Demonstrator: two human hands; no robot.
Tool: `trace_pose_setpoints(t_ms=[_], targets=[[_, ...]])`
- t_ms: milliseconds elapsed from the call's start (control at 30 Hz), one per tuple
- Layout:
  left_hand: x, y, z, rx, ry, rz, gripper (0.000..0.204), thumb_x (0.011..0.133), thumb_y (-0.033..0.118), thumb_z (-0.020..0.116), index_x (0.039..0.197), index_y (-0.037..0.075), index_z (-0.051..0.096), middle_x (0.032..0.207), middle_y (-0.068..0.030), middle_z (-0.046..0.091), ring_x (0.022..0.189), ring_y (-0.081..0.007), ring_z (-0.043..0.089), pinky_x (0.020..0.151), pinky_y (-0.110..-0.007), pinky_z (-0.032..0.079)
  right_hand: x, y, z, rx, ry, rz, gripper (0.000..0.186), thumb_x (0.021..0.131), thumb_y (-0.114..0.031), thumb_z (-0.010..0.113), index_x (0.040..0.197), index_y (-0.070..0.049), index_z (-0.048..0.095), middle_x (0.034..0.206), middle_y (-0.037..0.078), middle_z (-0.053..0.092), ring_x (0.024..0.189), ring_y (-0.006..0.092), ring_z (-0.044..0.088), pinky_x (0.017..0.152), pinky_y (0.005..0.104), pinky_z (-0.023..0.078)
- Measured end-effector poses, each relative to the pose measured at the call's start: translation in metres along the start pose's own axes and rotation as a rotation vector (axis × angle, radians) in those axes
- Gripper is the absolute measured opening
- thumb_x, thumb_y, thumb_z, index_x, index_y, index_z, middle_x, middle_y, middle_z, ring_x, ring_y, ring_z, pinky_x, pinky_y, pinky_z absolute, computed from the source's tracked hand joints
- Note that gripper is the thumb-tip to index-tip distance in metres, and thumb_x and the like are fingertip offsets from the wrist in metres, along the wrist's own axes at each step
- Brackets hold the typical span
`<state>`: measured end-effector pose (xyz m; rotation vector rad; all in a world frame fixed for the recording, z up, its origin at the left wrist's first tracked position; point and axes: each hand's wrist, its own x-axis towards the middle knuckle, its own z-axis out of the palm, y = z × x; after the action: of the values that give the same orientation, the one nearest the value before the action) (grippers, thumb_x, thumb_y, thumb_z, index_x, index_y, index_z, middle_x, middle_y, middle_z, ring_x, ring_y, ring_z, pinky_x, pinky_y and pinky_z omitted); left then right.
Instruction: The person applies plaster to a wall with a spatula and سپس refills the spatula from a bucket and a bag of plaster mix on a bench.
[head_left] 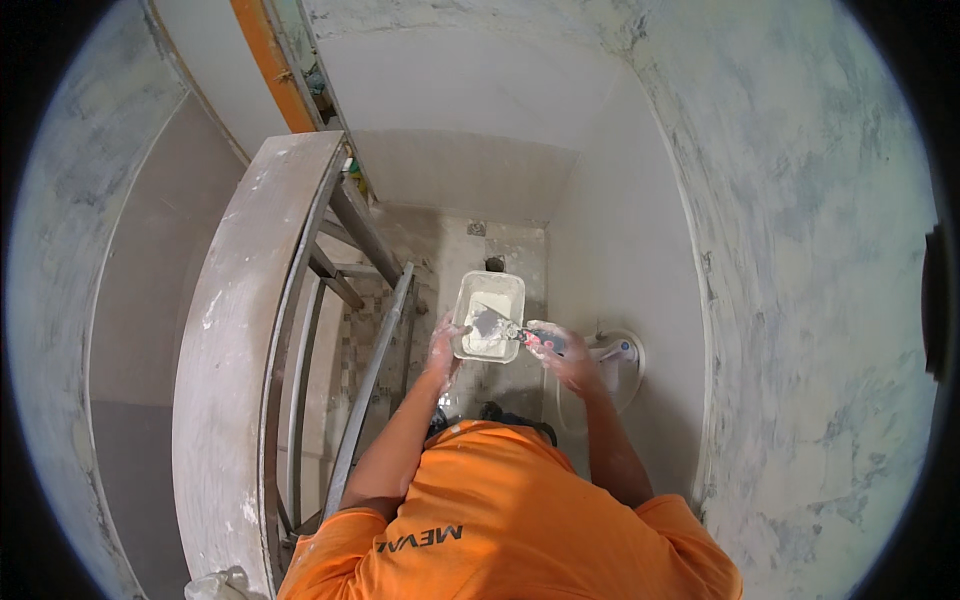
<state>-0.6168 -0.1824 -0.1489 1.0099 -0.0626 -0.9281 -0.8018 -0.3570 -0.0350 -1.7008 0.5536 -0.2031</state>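
My left hand (443,345) is closed on the left edge of a white rectangular tub (515,284), holding it up in front of me. Pale, creamy paste (482,348) lies in the tub. A putty knife (490,321) with a grey, paste-smeared blade reaches over the tub from the right. Its dark and red handle is in my right hand (567,362), whose fingers wrap around it. Whitish residue coats both hands.
Close on my left stands a scaffold with a long, smeared board (240,330) and metal legs (372,385). A toilet (620,365) is at my right by the wall. Patchy plastered walls (810,300) rise around me. The tiled floor has a dark round hole (495,264).
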Motion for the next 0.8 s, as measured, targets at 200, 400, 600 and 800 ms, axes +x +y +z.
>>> trace_pose_setpoints(t_ms=[200,400,600,800], targets=[[0.005,-0.016,0.024,0.045,-0.048,-0.061,0.058,0.095,0.022,0.05,0.152,0.015,0.044,0.131,-0.0101,0.061,0.115,-0.0221,0.064,0.091,-0.037,0.056,-0.011,0.021,-0.04,-0.017,-0.046,-0.007,0.043,0.096,-0.017,0.07,0.134,-0.001,0.063,0.115,0.006,0.072,0.097,0.0095,0.063,0.087,0.0266,0.051],[0.025,-0.03,0.017,0.076,0.02,-0.119,0.056,0.098,0.028,0.05,0.152,0.018,0.044,0.134,-0.0074,0.061,0.117,-0.022,0.062,0.085,-0.041,0.054,0.004,0.011,-0.052,0.033,-0.126,-0.021,0.044,0.095,-0.02,0.071,0.134,-0.001,0.063,0.117,0.008,0.072,0.103,0.0124,0.063,0.095,0.0302,0.05],[0.022,-0.016,0.023,0.065,0.057,-0.133,0.059,0.093,0.029,0.053,0.151,0.018,0.046,0.133,-0.0054,0.061,0.118,-0.0229,0.062,0.085,-0.046,0.053,0.027,0.021,-0.059,-0.028,-0.178,-0.059,0.043,0.094,-0.019,0.074,0.131,0.0,0.065,0.117,0.008,0.072,0.104,0.0128,0.063,0.095,0.0306,0.05],[-0.004,0.017,0.053,0.113,0.052,0.057,0.063,0.086,0.018,0.055,0.149,0.011,0.048,0.13,-0.0103,0.062,0.116,-0.0235,0.062,0.096,-0.041,0.053,0.024,0.007,-0.046,-0.249,-0.077,-0.053,0.038,0.09,-0.021,0.072,0.124,-0.004,0.068,0.11,0.015,0.072,0.1,0.0239,0.068,0.092,0.0368,0.053]])
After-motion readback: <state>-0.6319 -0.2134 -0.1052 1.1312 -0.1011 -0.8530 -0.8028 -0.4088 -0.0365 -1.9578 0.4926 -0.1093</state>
